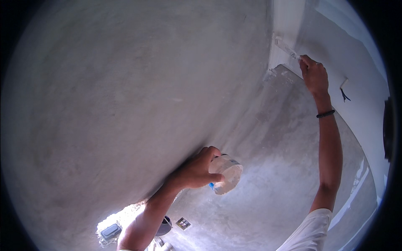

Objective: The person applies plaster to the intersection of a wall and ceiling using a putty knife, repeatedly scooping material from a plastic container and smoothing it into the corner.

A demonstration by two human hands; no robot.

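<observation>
My right hand (314, 77) is closed on the handle of a putty knife (285, 45), reaching up to the upper right, where its pale-smeared blade lies at a white strip (293, 16) along the corner of the grey plastered wall (138, 75). Lower down and nearer the middle, my left hand (197, 169) grips a round translucent plastic tub (230, 175) smeared with pale paste, a bit of blue showing on it; thumb and fingers curl round its side, close beside the wall.
A white ceiling surface (347, 50) has wires (344, 95) hanging from a short conduit. Along the bottom are a dark bucket (165, 226), a socket box (183, 223) and a grey box (110, 232) by a bright ragged opening. A dark object (387, 129) sits at the right rim.
</observation>
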